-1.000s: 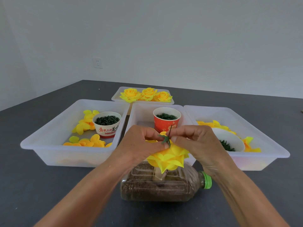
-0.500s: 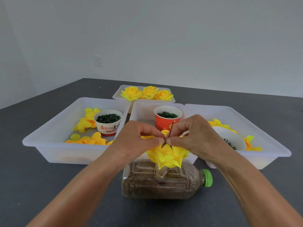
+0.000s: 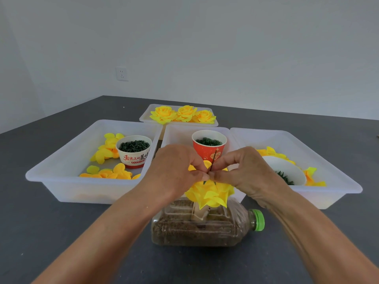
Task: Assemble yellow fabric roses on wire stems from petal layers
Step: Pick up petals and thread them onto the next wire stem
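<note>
Left hand and right hand, both pinching, have pressed the green calyx down the wire stem onto the yellow rose, nearly finishing it.

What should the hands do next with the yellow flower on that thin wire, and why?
Probably push the small green piece further down the wire until it sits snug on the yellow flower. The left hand and right hand both pinch at the wire just above the petals, green tips poke out below the fingertips, and bare wire stands above them.
</note>
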